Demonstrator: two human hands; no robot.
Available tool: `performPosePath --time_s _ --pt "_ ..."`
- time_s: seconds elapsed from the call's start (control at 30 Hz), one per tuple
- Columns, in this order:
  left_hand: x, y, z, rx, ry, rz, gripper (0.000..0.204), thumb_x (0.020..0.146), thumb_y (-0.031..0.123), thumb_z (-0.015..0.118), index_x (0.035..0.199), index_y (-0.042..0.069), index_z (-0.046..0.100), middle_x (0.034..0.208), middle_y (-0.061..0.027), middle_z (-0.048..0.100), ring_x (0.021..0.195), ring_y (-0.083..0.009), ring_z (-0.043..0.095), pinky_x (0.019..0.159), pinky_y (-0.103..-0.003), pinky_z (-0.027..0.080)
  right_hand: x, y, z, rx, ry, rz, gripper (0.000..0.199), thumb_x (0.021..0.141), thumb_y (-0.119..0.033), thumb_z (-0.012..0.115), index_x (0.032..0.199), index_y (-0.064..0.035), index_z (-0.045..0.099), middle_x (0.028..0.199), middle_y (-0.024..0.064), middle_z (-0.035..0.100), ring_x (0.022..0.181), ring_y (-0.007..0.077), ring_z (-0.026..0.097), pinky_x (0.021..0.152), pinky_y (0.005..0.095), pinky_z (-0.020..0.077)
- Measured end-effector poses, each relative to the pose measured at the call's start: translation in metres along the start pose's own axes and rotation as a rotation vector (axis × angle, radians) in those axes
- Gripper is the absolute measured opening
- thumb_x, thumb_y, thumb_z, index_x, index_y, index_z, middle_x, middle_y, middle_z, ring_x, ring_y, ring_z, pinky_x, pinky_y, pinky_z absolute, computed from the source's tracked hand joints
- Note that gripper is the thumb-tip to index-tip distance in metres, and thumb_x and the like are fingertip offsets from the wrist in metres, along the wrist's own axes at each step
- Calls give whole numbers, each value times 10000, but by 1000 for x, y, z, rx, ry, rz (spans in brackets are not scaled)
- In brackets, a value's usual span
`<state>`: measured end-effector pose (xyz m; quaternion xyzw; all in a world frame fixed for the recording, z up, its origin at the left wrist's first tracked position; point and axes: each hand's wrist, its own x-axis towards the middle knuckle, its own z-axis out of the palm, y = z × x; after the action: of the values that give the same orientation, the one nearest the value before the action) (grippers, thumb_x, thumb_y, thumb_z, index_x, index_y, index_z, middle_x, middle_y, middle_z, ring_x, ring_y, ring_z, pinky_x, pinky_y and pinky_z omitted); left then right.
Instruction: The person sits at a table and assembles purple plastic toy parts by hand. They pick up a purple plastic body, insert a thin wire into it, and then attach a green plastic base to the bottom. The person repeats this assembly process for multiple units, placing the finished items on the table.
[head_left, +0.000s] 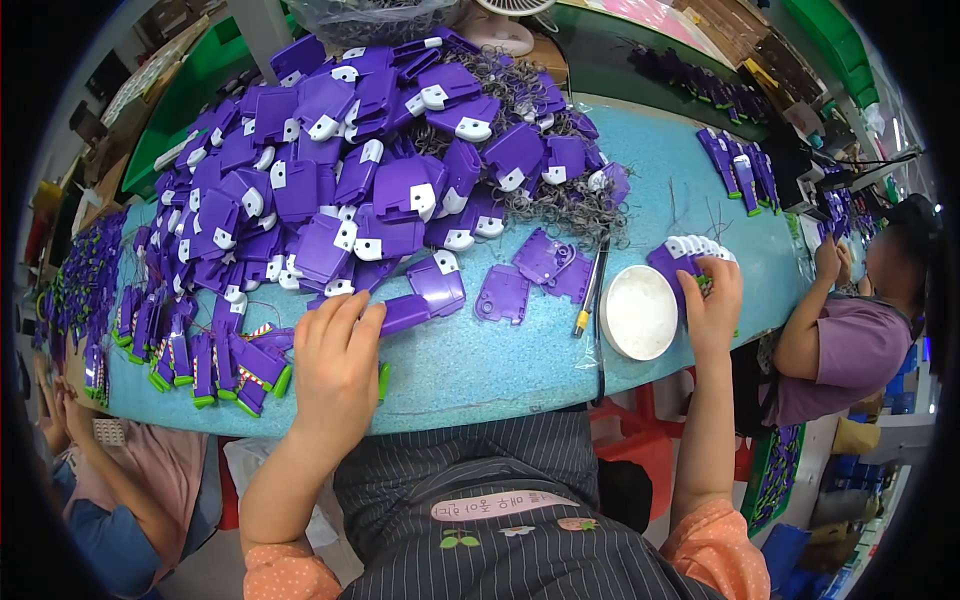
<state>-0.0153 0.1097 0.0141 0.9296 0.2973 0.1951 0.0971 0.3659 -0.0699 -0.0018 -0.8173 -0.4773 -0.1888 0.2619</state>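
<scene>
My left hand [340, 365] is curled over purple plastic pieces at the front of the table, fingers close together and pointing away. A purple casing [405, 313] juts out to the right from under its fingertips, and a green tip [384, 380] shows beside the palm. How firmly it grips is partly hidden. My right hand [714, 300] is closed on the near side of a row of purple casings with white ends [692, 245], standing side by side right of a white round bowl [640, 312]. Loose flat purple covers [503, 294] lie between the hands.
A big heap of purple-and-white casings [310, 180] fills the left and back. Tangled grey wires [570, 205] lie beside it. Green-ended purple pieces [205, 365] are at left, a slim tool [590, 295] by the bowl, a fan [500, 28] behind. Co-workers sit on both sides.
</scene>
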Motion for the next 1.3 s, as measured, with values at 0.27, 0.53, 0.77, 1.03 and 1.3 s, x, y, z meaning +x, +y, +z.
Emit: performPosePath --time_s 0.27,0.53,0.77,1.03,1.3 --pt "-3 40 -15 -860 -297 214 240 815 56 597 1052 95 589 1448 -231 238 1365 -459 105 1082 -526 161 -22 -101 -29 1027 -578 110 540 653 -188 787 1103 6 560 970 34 557 854 159 484 742 276 374" --pt "-31 50 -18 -1165 -327 -167 481 895 105 534 1335 10 363 1328 -303 379 1251 -440 369 1017 -436 331 -48 -182 -16 1283 -955 -13 785 591 -217 854 1232 39 480 1050 91 500 868 185 493 721 284 428" --pt "-62 58 1 -969 -167 -254 496 844 -21 493 1322 -33 358 902 -208 613 754 -295 653 649 -375 497 -64 -212 -14 827 -673 -229 717 605 -171 830 1197 36 482 1036 161 488 884 270 538 724 336 472" --pt "-76 0 -20 -1438 387 -861 235 931 122 468 1119 -18 451 956 -184 629 810 -273 673 688 -327 578 -51 -230 1 550 -551 -360 852 597 -169 825 1284 71 381 1153 226 462 987 363 525 848 396 449" --pt "-83 -3 0 -1422 328 -808 289 983 218 379 1183 10 390 993 -181 624 838 -252 657 733 -328 538 -42 -281 61 859 -727 -199 417 754 -63 682 1119 49 515 936 160 569 780 255 588 657 342 463"
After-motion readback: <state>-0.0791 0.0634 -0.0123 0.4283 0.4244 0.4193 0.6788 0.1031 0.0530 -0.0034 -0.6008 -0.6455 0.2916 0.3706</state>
